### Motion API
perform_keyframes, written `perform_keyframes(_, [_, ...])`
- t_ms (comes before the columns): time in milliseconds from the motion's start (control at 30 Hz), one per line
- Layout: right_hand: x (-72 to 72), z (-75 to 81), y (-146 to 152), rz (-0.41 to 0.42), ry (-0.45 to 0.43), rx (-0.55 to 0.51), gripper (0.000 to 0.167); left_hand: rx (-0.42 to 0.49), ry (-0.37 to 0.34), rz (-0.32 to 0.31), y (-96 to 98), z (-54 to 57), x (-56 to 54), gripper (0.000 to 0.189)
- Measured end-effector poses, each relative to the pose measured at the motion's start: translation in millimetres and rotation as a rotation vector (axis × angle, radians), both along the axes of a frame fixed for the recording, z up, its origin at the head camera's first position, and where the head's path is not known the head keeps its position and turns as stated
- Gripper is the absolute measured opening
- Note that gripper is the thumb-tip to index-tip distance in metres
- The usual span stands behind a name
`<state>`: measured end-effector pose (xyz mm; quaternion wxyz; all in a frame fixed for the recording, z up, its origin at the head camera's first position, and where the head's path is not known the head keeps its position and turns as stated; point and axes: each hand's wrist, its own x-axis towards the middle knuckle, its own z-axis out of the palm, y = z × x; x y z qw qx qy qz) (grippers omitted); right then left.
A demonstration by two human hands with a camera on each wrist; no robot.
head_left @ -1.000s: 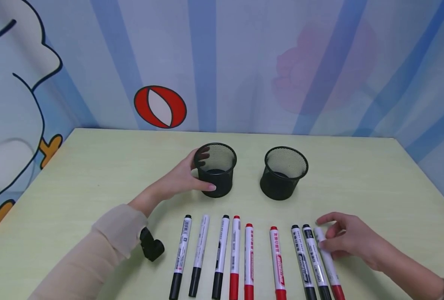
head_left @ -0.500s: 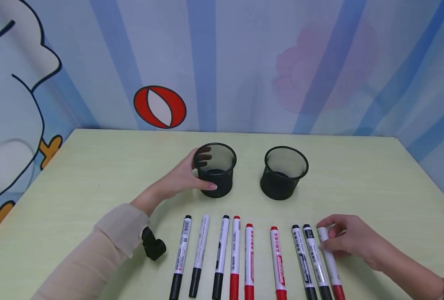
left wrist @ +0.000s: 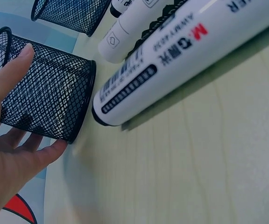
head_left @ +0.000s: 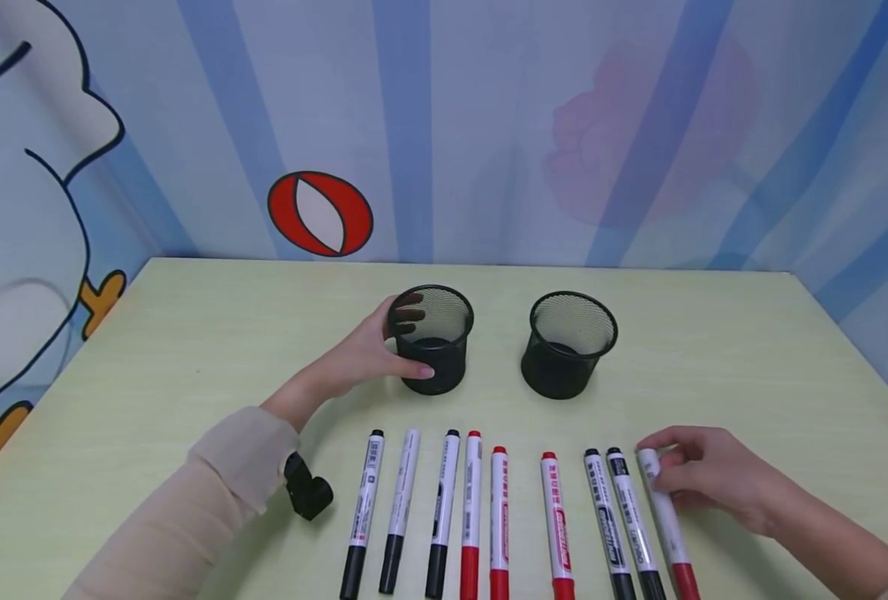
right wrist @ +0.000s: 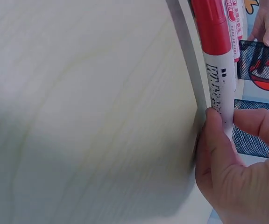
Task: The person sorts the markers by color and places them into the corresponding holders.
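My left hand (head_left: 353,357) grips a black mesh pen cup (head_left: 445,367), its thumb across the front and the other fingers behind the wall. The cup stands upright on the table. At the right end of a row of markers, my right hand (head_left: 724,477) pinches the far white end of a red-capped whiteboard marker (head_left: 669,525). In the right wrist view thumb and fingers press its white barrel (right wrist: 222,88). Just left of it lie two black-capped markers, the nearer one (head_left: 634,521) a small gap away. A second mesh pen cup (head_left: 556,371) stands apart from both hands.
Further left lie more markers: a red-capped one (head_left: 554,517) alone, then several red- and black-capped ones, ending with a black-capped marker (head_left: 367,500). A black wrist device (head_left: 307,492) juts from the left sleeve. A blue striped wall (head_left: 489,167) rises behind the table (head_left: 226,333).
The red-capped marker in my right hand has shifted slightly right, widening its gap from the black-capped ones. My left hand stays on the pen cup.
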<state>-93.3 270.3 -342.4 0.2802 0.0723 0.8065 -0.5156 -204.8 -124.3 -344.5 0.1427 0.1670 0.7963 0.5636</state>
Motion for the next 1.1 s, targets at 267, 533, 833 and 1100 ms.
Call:
perform_keyframes(267, [-5.9, 2.0, 11, 0.031, -0.039, -0.164, 0.045, -0.003, -0.010, -0.004, -0.6, -1.3, 0.2, 0.089])
perform_keyframes(533, [-12.8, 10.8, 14, 0.035, -0.021, -0.258, 0.034, -0.030, -0.021, 0.008, -3.2, 0.7, 1.0, 0.091])
perform_keyframes(833, [-25.7, 34.7, 19, 0.043, 0.054, -0.297, 0.030, -0.019, -0.024, -0.012, -0.4, 0.6, 3.4, 0.090])
perform_keyframes(1100, [-39.4, 54.5, 19, 0.031, 0.124, -0.320, 0.033, -0.031, -0.014, 0.001, 0.9, 2.2, 0.8, 0.091])
